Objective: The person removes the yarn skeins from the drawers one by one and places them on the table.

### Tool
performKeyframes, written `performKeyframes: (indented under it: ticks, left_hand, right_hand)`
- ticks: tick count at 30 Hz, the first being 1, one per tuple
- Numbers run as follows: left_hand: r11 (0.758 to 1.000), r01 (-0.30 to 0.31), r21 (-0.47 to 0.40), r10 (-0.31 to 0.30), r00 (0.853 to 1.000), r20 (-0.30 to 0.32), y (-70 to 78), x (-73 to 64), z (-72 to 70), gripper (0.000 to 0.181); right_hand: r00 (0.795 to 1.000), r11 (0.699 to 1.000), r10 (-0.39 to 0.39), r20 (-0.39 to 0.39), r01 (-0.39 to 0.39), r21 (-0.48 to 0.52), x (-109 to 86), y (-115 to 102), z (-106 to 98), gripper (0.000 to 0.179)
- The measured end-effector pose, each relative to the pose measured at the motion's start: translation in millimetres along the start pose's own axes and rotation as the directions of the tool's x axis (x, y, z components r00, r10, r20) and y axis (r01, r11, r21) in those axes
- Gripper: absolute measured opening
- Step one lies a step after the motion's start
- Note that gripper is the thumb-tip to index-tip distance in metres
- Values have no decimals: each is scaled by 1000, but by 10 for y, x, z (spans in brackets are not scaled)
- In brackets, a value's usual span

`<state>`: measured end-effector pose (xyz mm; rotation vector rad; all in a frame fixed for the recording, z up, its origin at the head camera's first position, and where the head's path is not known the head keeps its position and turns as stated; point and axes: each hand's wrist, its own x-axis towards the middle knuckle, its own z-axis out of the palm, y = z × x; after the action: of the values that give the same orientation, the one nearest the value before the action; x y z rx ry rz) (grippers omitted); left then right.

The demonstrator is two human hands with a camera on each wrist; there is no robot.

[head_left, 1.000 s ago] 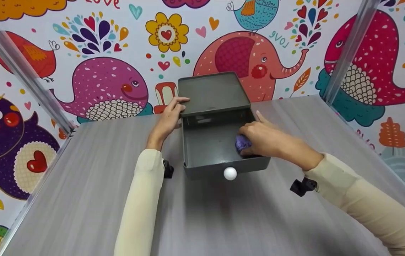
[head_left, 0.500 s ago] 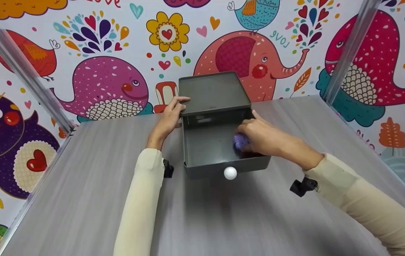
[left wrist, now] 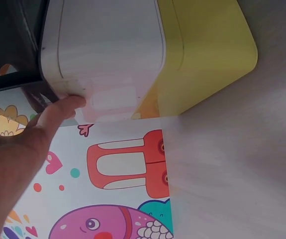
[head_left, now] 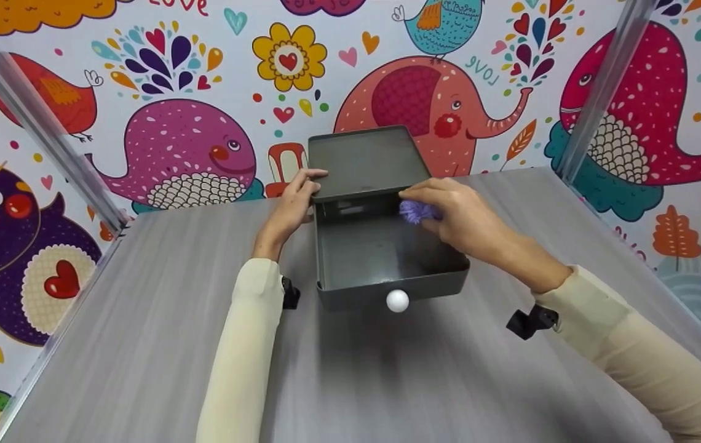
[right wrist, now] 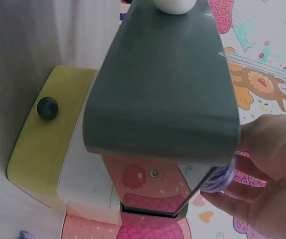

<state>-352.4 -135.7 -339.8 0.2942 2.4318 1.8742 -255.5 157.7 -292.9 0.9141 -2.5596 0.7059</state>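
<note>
A stacked drawer unit has a dark grey-green top drawer pulled out, with a white knob on its front. The left wrist view shows its white middle section and yellow bottom section. My left hand holds the unit's left side, a fingertip over the edge of the grey-green top. With my right hand I pinch a purple yarn bundle, over the right rear of the open drawer. In the right wrist view the yarn is partly hidden behind the drawer.
The unit stands on a grey wood-grain table. Behind it rises a wall printed with cartoon animals, with metal posts at the corners. A small purple bundle lies on the table in the right wrist view.
My right hand has lifted the purple yarn bundle from low inside the drawer, up and back toward the unit's top. My left hand has stayed in place.
</note>
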Motion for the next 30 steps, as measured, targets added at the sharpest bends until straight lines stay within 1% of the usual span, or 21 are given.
performKeyframes:
  ticks: [3, 8, 13, 16, 18, 21, 23, 26, 30]
  left_hand:
    - [1000, -10, 11, 10, 1000, 5, -5, -5, -5, 42]
    - [999, -26, 39, 25, 1000, 6, -17, -17, -8, 41]
    - [999, -33, 42, 32, 999, 4, -24, -8, -11, 39]
    - [999, -30, 43, 30, 1000, 1, -25, -5, -18, 39]
    - [999, -23, 44, 23, 1000, 0, -23, -7, -20, 38]
    - [999, -19, 43, 19, 1000, 0, -20, -4, -18, 38]
    - [999, -20, 43, 20, 1000, -1, -16, -5, -14, 38]
    - [999, -24, 39, 24, 1000, -2, -11, -8, -9, 38]
    - [999, -26, 42, 26, 1000, 0, -11, -6, -1, 38]
  right_hand:
    - [999, 1000, 18, -27, -18, 0, 5, 11, -30, 54]
    - [995, 997, 70, -73, -67, 39, -8, 90, -78, 55]
    - [982, 993, 101, -157, -90, 77, -31, 264, -132, 51]
    - [976, 989, 132, -173, -118, 86, -54, 388, -150, 51]
    - [971, 982, 174, -163, -160, 97, -69, 461, -164, 52]
    - [955, 965, 251, -157, -233, 120, -83, 574, -182, 49]
    - [940, 949, 304, -157, -284, 134, -89, 653, -195, 46]
    - [918, 931, 357, -172, -337, 138, -110, 796, -204, 43]
    - [891, 905, 422, -170, -404, 131, -153, 995, -216, 42]
